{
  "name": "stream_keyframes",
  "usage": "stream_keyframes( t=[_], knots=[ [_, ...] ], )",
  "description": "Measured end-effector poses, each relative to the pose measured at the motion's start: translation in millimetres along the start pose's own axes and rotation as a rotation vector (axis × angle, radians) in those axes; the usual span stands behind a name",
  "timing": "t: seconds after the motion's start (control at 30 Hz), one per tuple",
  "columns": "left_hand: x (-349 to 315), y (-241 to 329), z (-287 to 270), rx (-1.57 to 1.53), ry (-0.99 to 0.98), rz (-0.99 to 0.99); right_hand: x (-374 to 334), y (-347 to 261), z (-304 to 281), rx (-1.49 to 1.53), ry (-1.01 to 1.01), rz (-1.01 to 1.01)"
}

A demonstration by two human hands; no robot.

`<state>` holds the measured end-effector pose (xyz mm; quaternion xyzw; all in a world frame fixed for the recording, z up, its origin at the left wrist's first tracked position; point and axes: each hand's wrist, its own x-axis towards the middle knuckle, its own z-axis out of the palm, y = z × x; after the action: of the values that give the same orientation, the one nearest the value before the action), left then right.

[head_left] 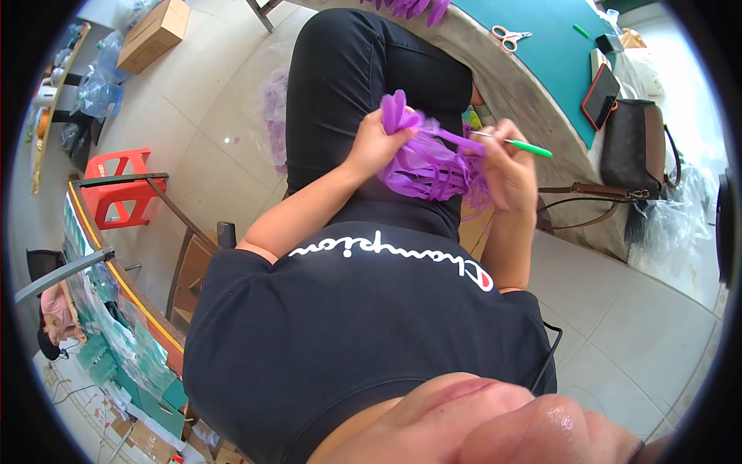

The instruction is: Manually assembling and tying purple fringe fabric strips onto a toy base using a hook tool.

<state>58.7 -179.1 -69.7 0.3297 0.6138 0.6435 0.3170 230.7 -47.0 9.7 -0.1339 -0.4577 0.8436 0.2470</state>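
My left hand (376, 144) grips a bunch of purple plastic petals (423, 164) over my lap. My right hand (510, 168) pinches a thin rod with a green tip (525, 145), its near end meeting the purple bunch. Both hands hover above my black trousers (348, 69), close to the edge of a work table (510, 85). The fingers of my right hand hide part of the petals.
The table bears a green mat (549, 39), scissors (510, 35) and a tablet (600, 94). A brown bag (634, 147) stands to the right. A red stool (116, 185), cardboard box (153, 35) and a second bench (124, 309) lie left. More purple pieces (273, 108) rest on the floor.
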Motion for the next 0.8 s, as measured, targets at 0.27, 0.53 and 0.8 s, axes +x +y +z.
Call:
stream_keyframes(
  t=[0.27, 0.53, 0.8],
  knots=[
    [14.0, -25.9, 0.1, -0.754, 0.111, -0.499, -45.0, -121.2, -34.0, 0.685, -0.059, -0.537],
    [4.9, 14.7, -2.1, -0.686, -0.066, -0.308, -55.8, -237.5, -54.0, 0.138, 0.143, -0.760],
    [9.2, 33.5, 5.8, -0.698, -0.525, -0.372, 45.7, -259.8, 33.1, -0.246, 0.125, -0.766]
  ],
)
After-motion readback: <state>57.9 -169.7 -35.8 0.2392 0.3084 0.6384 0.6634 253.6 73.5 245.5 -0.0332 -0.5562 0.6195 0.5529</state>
